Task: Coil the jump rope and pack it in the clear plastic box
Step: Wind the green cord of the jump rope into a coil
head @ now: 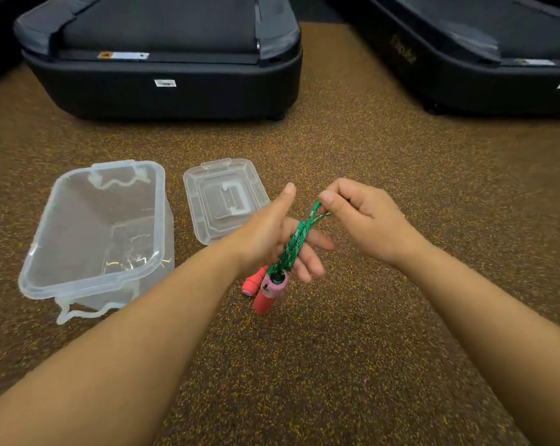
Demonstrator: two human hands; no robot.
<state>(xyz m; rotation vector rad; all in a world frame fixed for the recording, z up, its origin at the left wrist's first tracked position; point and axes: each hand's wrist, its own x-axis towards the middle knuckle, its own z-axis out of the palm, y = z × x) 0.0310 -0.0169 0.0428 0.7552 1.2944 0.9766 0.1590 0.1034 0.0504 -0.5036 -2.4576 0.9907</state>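
The green jump rope lies bundled in several strands across the palm of my left hand, whose thumb points up and whose fingers are spread. Its two pink handles hang below that hand, just above the floor. My right hand pinches the upper loops of the rope between thumb and fingers. The clear plastic box stands open and empty on the floor to the left. Its clear lid lies flat beside it, just behind my left hand.
The floor is brown speckled rubber. Two black treadmill ends stand behind, one at the back left and one at the back right, with a gap of floor between them.
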